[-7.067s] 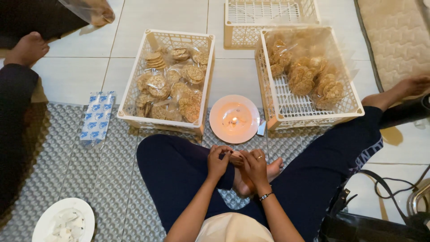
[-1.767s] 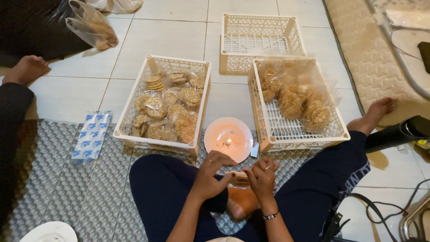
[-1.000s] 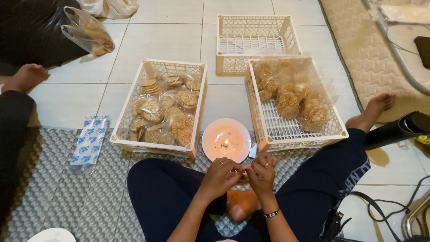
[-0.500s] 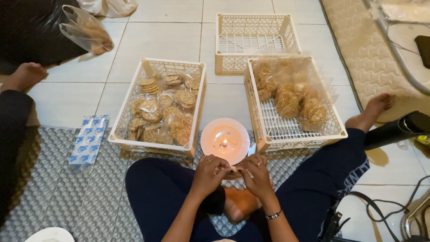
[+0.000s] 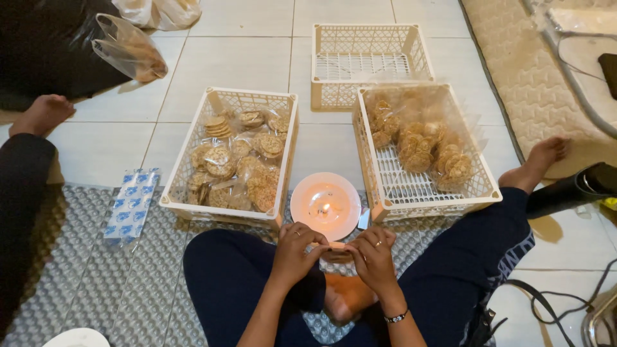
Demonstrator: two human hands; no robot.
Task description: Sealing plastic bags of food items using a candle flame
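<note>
Floor [image 5: 244, 58] of pale tiles carried everything, w/ a grey bubble-pattern mat [image 5: 83, 283] over its near-left part and a quilted beige mattress [image 5: 514, 83] along the far-right edge. Person sat cross-legged at the near edge, dark trousers, one bare foot out to the right.

Three cream plastic crates next: empty crate [image 5: 366, 64] at the far middle; left crate [image 5: 231, 157] full of bagged round crackers; right crate [image 5: 421, 151] lined w/ clear plastic, loose crackers heaped toward its far-right side. A co-worker's dark sleeve and foot [image 5: 42, 115] sat at the left edge, a clear bag of crackers [image 5: 128, 51] held near the far-left corner. Blue-and-white packet strip [image 5: 132, 205] lay on the mat's far edge.

Between the two full crates, near side: pink plate [image 5: 326, 205] w/ a small lit candle [image 5: 324, 209].

Smallest: a clear cracker bag [image 5: 335, 252], pinched between both hands just on the near side of the plate. Left hand [image 5: 295, 254] had its grip closed on the bag's left end, right hand [image 5: 373, 257], ring on one finger, closed on the right end. Bag's long axis ran left-right, parallel to the near edge; the flame lay straight ahead of it, toward the far edge, close but not touching. Both hands abt equally near.
</note>
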